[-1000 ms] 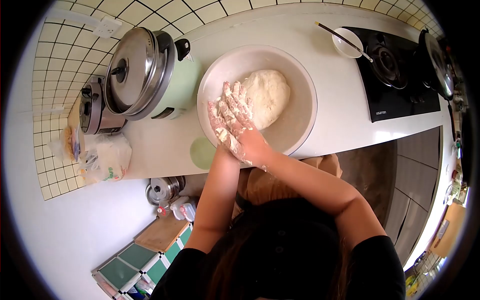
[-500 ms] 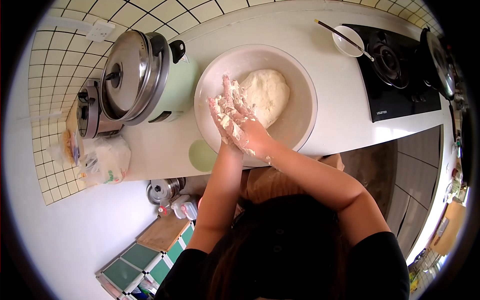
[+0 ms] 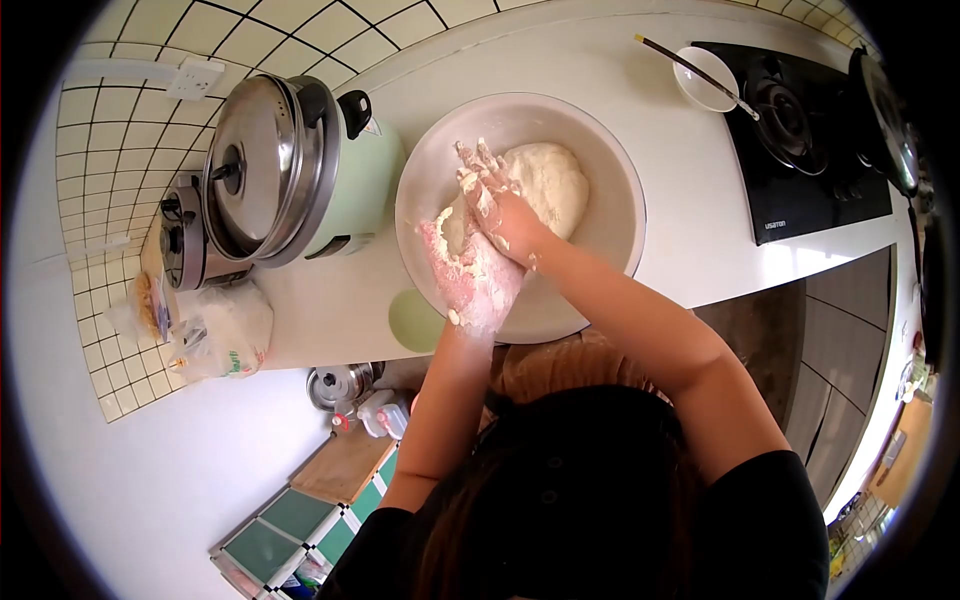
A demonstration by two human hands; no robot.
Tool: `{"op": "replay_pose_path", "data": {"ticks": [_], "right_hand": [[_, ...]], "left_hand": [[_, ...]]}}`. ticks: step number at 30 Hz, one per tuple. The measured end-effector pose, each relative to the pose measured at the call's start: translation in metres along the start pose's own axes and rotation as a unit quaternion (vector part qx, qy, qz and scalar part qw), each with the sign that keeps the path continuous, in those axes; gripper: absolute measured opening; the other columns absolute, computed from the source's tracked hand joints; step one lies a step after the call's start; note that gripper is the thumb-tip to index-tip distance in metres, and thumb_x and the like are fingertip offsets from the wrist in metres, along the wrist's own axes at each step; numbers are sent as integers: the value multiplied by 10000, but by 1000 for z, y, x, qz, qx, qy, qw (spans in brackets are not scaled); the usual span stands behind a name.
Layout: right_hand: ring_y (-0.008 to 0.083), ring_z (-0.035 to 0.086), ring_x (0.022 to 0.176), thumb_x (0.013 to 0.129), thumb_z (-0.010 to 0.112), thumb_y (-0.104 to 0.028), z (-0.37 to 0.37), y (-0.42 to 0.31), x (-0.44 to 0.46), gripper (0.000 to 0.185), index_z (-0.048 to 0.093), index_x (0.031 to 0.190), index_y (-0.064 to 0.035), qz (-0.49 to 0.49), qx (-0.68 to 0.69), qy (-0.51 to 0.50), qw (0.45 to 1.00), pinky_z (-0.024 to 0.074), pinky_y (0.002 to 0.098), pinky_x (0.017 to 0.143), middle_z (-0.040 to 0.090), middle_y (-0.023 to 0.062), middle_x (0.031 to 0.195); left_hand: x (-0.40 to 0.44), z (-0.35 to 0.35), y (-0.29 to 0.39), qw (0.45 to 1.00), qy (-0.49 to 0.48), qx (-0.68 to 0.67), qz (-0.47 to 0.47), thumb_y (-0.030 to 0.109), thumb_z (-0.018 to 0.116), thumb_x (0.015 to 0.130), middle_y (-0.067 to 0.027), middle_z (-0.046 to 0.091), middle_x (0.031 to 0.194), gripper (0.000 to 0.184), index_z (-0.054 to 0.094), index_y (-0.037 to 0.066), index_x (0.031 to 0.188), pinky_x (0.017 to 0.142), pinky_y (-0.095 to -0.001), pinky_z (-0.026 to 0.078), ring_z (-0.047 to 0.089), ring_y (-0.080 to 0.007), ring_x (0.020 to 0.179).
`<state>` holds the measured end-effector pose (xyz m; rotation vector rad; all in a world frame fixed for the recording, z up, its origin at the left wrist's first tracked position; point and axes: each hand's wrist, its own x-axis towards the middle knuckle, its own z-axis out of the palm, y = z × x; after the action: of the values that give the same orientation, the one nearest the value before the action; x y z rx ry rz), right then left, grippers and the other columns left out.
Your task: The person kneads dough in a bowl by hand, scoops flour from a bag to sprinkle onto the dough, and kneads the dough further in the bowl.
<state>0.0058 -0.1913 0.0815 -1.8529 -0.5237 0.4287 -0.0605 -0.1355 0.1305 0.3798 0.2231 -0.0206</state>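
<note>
A wide pale bowl (image 3: 612,255) stands on the counter with a smooth, rounded lump of dough (image 3: 552,185) in its upper right part. Over the bowl's left half, my left hand (image 3: 472,270) lies palm up, coated with sticky dough bits. My right hand (image 3: 503,212) rests across it, touching its fingers and palm, and is also smeared with dough. The right hand's fingers point up and lie partly spread. My left hand's fingers are partly hidden under the right hand. Both hands are left of the dough lump.
A large green cooker (image 3: 355,190) with a steel lid stands on the left, beside a smaller cooker (image 3: 185,240) and a plastic bag (image 3: 235,325). At the right are a white bowl (image 3: 700,88) with a chopstick-like stick across it and a black stove (image 3: 800,190).
The hands have parted from their stacked, fingers-together pose. My right hand has slid up and right across the left, whose palm now shows. The view has shifted slightly.
</note>
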Motion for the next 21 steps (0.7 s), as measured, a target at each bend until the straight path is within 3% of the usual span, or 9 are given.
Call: {"op": "replay_pose_path", "data": {"ticks": [2,4,7,9,14,17,18,20,21], "right_hand": [[408,93,1392,951,357,-328,14,-15,-23,465,382,1393,-186,7,-22,14,1000,127,510,1122,154,132,1522],[424,93,1387,953,344,-334,32,-37,-49,469,373,1396,-184,15,-46,28,998,122,519,1119,151,148,1520],[453,96,1376,955,328,-341,40,-44,-59,477,360,1401,-172,-1,-87,42,995,117,534,1115,148,171,1515],[479,101,1364,957,321,-342,39,-29,-48,485,351,1402,-154,-43,-119,40,991,115,547,1110,148,184,1511],[466,137,1360,959,312,-318,6,7,-4,471,368,1382,-117,-7,-148,-38,988,134,556,1105,166,179,1506],[441,150,1366,953,328,-297,16,-5,-11,464,369,1381,-124,-21,-98,3,995,143,558,1105,177,167,1505],[422,212,1354,936,362,-271,26,-18,-23,454,407,1358,-111,-37,-101,40,993,198,527,1102,228,167,1487],[419,226,1349,927,377,-259,39,-38,-44,449,419,1347,-108,-36,-95,55,993,209,518,1100,237,167,1483],[418,232,1346,922,384,-253,44,-47,-53,446,425,1341,-106,-31,-91,59,994,214,514,1099,242,167,1481]], "left_hand": [[11,-30,1,996,29,51,62,646,264,883,-16,132,1535,744,160,211,1478,1113,-420,179,138,-216,1403],[7,-51,-11,969,-19,159,185,618,272,899,1,119,1538,677,157,278,1473,1100,-415,213,149,-202,1398],[-3,-41,-6,973,73,162,144,666,326,858,-14,128,1536,736,155,294,1469,1086,-479,205,185,-229,1380],[-4,-20,4,979,129,155,33,691,312,860,3,174,1517,689,203,350,1448,1078,-431,259,235,-202,1356],[-2,8,10,996,83,-7,-35,716,283,847,-45,298,1461,807,292,150,1422,1086,-436,231,305,-272,1316],[-4,0,13,993,114,12,-17,700,287,857,-48,276,1476,791,288,150,1426,1092,-443,218,276,-275,1339],[1,-16,13,997,46,44,39,646,321,880,-53,224,1507,736,214,196,1453,1102,-461,192,223,-273,1374],[-6,-33,6,980,118,117,110,603,344,894,-52,190,1522,706,148,234,1464,1107,-469,174,184,-278,1392],[-10,-22,-5,964,92,158,192,565,354,907,-49,172,1529,689,93,258,1466,1113,-464,165,159,-288,1401]]}}
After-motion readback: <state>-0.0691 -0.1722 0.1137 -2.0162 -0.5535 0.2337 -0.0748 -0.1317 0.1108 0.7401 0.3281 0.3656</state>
